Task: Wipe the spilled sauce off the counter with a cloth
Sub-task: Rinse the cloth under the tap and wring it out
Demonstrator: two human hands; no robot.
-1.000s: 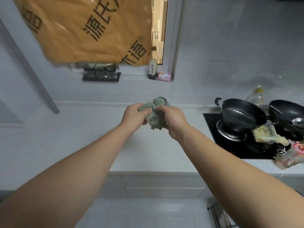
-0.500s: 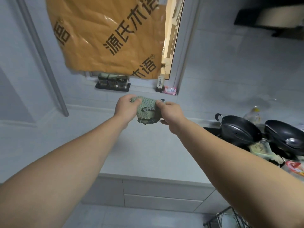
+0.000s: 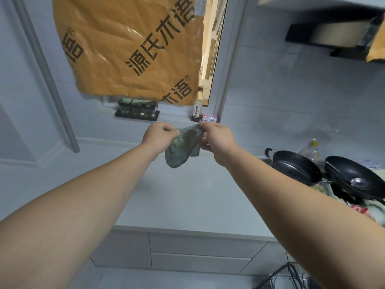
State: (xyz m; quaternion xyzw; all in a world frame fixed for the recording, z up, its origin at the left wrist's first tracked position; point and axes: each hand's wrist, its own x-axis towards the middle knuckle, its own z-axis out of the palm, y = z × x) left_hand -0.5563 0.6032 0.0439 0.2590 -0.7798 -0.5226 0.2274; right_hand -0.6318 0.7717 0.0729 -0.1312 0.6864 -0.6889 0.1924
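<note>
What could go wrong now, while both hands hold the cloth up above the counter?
1. The green cloth is pinched only at its top edge by the left hand and right hand; a loose pinch could let it drop.
2. No sauce is visible on the counter, so the wipe may miss the spill.
3. The black pans sit close on the right; a wide sweep might knock them.
</note>
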